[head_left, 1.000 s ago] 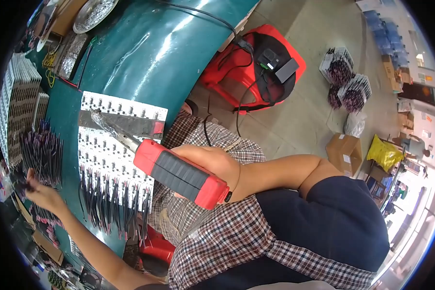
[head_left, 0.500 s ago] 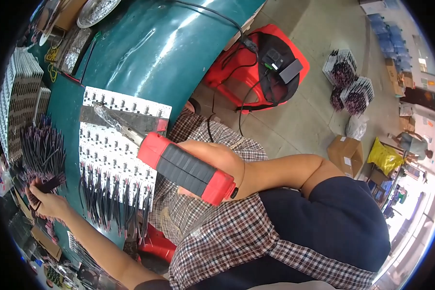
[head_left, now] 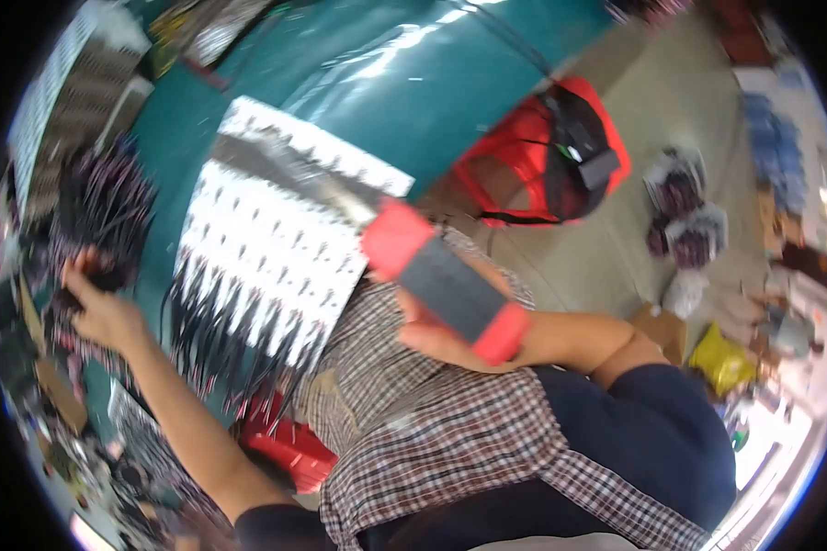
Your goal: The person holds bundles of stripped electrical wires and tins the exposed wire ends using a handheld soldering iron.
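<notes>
Bright light is flooding in at four o'clock, bleaching the background to near-white. Up at twelve, white glare is streaking across the green tabletop (head_left: 469, 110), and at ten the white boards (head_left: 257, 230) are washing out. Motion blur is smearing this head view: the red-and-black tool (head_left: 450, 289) is losing its edges at the centre, while the checked apron (head_left: 441, 441) is reading more crisply at six. Fisheye distortion is bending the rim, and black is swallowing the corners.

Glossy green table surface (head_left: 340, 83); checked cloth apron (head_left: 441, 441); smooth red plastic stool (head_left: 606, 101).
</notes>
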A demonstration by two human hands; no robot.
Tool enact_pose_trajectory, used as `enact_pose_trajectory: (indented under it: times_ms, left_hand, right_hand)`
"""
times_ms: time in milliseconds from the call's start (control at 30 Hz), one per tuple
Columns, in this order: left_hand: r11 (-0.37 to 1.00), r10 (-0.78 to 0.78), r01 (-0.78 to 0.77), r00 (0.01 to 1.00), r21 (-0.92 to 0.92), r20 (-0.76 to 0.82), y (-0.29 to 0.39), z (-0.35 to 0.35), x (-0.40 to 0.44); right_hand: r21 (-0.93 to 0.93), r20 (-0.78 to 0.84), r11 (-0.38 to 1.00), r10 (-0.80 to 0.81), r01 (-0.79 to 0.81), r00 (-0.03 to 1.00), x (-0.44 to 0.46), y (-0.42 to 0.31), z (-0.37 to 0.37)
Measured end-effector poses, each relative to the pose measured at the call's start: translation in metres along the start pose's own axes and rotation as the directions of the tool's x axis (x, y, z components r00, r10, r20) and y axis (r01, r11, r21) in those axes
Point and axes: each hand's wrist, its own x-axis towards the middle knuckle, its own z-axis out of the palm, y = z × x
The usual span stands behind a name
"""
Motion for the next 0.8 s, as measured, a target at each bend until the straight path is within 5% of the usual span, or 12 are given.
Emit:
enact_pose_trajectory:
  times_ms: [100, 233, 333, 533, 567, 667, 733, 800]
  left_hand:
    - [0.984, 0.046, -0.064, 0.993, -0.165, -0.109, 0.011, -0.004, 0.013]
    - [0.877, -0.001, -0.072, 0.988, -0.476, -0.151, 0.035, -0.029, 0.058]
    - [0.836, 0.066, -0.158, 0.979, -0.526, -0.191, 0.045, -0.046, 0.090]
    - [0.698, 0.201, -0.200, 0.976, -0.687, -0.080, 0.068, -0.052, 0.081]
    - [0.763, 0.131, -0.192, 0.981, -0.617, -0.144, 0.085, -0.033, 0.065]
    - [0.607, 0.206, -0.083, 0.977, -0.790, 0.056, 0.079, -0.045, 0.052]
    - [0.940, 0.220, -0.220, 0.975, -0.260, -0.030, 0.078, -0.031, 0.039]
    - [0.965, 0.164, -0.186, 0.978, 0.185, 0.129, 0.081, -0.006, 0.010]
  right_hand:
    - [0.088, -0.022, 0.986, 0.143, -0.140, 0.990, -0.007, -0.011, 0.004]
    - [0.152, 0.031, 0.967, 0.203, -0.205, 0.979, 0.014, -0.030, 0.001]
    - [0.158, 0.061, 0.973, 0.160, -0.168, 0.985, 0.012, -0.023, -0.006]
    - [0.204, 0.014, 0.967, 0.150, -0.149, 0.989, 0.020, -0.029, 0.003]
    - [0.188, 0.016, 0.972, 0.142, -0.142, 0.990, 0.022, -0.030, 0.002]
    - [0.197, -0.003, 0.967, 0.168, -0.164, 0.986, 0.023, -0.035, 0.007]
    - [0.223, -0.027, 0.955, 0.209, -0.198, 0.978, 0.023, -0.037, 0.009]
    - [0.211, 0.044, 0.963, 0.164, -0.170, 0.985, 0.026, -0.035, 0.005]
